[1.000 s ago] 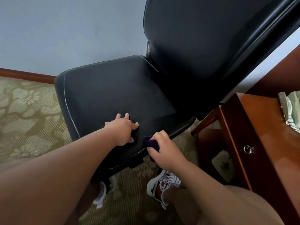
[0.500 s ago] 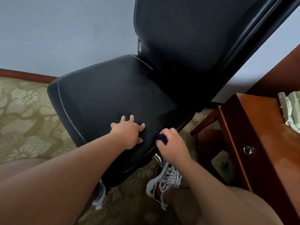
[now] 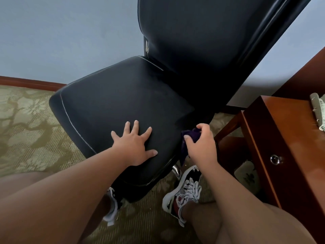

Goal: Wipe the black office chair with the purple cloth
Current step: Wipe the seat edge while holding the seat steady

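The black office chair (image 3: 123,95) fills the middle of the view, its seat toward me and its tall backrest rising at the upper right. My left hand (image 3: 134,145) lies flat on the near part of the seat, fingers spread, holding nothing. My right hand (image 3: 200,145) is closed around the purple cloth (image 3: 190,138) and presses it against the seat's right side edge. Part of the cloth hangs down below the hand; the rest is hidden in my grip.
A reddish wooden desk (image 3: 288,141) with a round drawer knob (image 3: 274,159) stands close on the right, a corded phone (image 3: 319,110) on top. Patterned green carpet (image 3: 26,124) spreads to the left. My two sneakers (image 3: 184,191) stand under the seat's front edge. A grey wall is behind.
My right hand has slid the cloth along the seat's right edge toward the backrest. My left hand has spread its fingers flat. The chair has turned slightly.
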`<state>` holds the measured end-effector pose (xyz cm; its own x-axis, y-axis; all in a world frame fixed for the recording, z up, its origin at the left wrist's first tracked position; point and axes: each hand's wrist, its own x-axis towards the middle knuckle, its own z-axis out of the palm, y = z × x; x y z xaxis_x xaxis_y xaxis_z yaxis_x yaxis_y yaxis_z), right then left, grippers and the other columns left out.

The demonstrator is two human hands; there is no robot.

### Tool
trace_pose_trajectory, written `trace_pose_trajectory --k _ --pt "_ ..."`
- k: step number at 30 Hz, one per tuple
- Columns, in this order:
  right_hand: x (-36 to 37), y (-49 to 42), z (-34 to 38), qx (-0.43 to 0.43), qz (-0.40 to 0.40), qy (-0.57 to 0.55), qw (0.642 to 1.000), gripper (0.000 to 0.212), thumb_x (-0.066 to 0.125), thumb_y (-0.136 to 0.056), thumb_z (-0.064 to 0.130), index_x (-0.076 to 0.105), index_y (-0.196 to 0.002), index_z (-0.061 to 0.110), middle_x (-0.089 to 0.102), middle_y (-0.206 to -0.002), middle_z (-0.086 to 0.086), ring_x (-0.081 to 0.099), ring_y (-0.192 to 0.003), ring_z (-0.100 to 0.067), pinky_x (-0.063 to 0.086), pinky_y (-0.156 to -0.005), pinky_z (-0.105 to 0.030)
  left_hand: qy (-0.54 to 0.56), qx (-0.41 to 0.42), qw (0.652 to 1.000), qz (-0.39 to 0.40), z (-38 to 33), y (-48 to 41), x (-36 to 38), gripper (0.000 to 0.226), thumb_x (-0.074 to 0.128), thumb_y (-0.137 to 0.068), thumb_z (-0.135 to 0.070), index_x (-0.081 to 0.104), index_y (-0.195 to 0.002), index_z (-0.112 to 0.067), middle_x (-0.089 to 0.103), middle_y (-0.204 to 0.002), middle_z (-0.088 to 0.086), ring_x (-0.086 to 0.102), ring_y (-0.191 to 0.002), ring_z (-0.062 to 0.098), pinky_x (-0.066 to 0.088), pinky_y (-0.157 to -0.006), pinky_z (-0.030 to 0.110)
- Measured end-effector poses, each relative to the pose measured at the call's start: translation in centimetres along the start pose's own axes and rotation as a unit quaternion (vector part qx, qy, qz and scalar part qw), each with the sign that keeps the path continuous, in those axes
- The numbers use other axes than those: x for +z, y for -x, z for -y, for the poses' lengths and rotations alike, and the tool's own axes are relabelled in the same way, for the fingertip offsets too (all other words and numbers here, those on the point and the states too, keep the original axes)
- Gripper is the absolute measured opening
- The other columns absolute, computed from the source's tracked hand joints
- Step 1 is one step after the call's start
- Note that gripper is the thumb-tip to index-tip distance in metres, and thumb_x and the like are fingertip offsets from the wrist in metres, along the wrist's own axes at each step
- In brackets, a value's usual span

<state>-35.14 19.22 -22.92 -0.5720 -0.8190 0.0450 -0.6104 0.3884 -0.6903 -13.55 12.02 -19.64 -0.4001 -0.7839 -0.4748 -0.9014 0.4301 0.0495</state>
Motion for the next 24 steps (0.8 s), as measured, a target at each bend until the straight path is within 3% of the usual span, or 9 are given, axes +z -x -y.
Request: trace_pose_trajectory --k 4,7,14,17,24 --pt "0.7 0.5 0.2 0.016 0.053 0.048 0.997 0.029 0.058 -0.098 0.038 0.047 -0.117 0.019 0.044 -0.122 -0.006 0.055 -0.089 -0.021 0.043 -0.071 -0.029 -0.016 0.007 1.0 0.022 0.3 0.0 1.2 0.09 0.02 -0.087 -0.083 -0.023 -0.153 -0.04 -0.032 -0.161 0.007 -0.027 -0.148 0.036 -0.004 -0.116 0.068" --pt "0.7 1.7 0.9 -0.023 0.104 0.106 0.989 0.025 0.052 -0.1 0.042 0.044 -0.113 0.022 0.042 -0.117 -0.001 0.052 -0.083 -0.018 0.038 -0.064 -0.028 -0.014 -0.001 0.999 0.029 -0.2 -0.4 1.6 0.088 0.019 -0.089 -0.081 -0.028 -0.151 -0.04 -0.038 -0.158 0.009 -0.032 -0.145 0.038 -0.009 -0.114 0.069" --pt "0.8 7.3 1.3 -0.145 0.208 0.159 0.954 0.02 0.043 -0.103 0.045 0.043 -0.113 0.027 0.039 -0.111 0.006 0.057 -0.087 -0.017 0.053 -0.073 -0.039 -0.007 -0.003 0.999 0.053 -0.4 -0.5 1.2 0.087 0.021 -0.091 -0.079 -0.031 -0.149 -0.04 -0.041 -0.156 0.009 -0.035 -0.143 0.039 -0.01 -0.114 0.069" --pt "0.6 5.7 1.1 -0.129 0.183 0.158 0.962 0.016 0.042 -0.103 0.045 0.044 -0.105 0.029 0.042 -0.105 0.007 0.056 -0.082 -0.017 0.05 -0.069 -0.038 0.003 -0.006 0.998 0.059 -0.5 -0.6 1.1 0.087 0.023 -0.091 -0.079 -0.029 -0.149 -0.041 -0.041 -0.157 0.008 -0.035 -0.144 0.038 -0.01 -0.114 0.069" --pt "0.5 0.2 -0.3 0.028 0.07 0.062 0.995 0.009 0.049 -0.099 0.039 0.043 -0.1 0.032 0.059 -0.104 0.001 0.061 -0.083 -0.021 0.054 -0.074 -0.042 0.012 0.014 0.997 0.074 -0.9 -0.6 -0.1 0.087 0.034 -0.088 -0.08 -0.019 -0.151 -0.051 -0.031 -0.162 0.006 -0.025 -0.149 0.036 -0.004 -0.117 0.066"
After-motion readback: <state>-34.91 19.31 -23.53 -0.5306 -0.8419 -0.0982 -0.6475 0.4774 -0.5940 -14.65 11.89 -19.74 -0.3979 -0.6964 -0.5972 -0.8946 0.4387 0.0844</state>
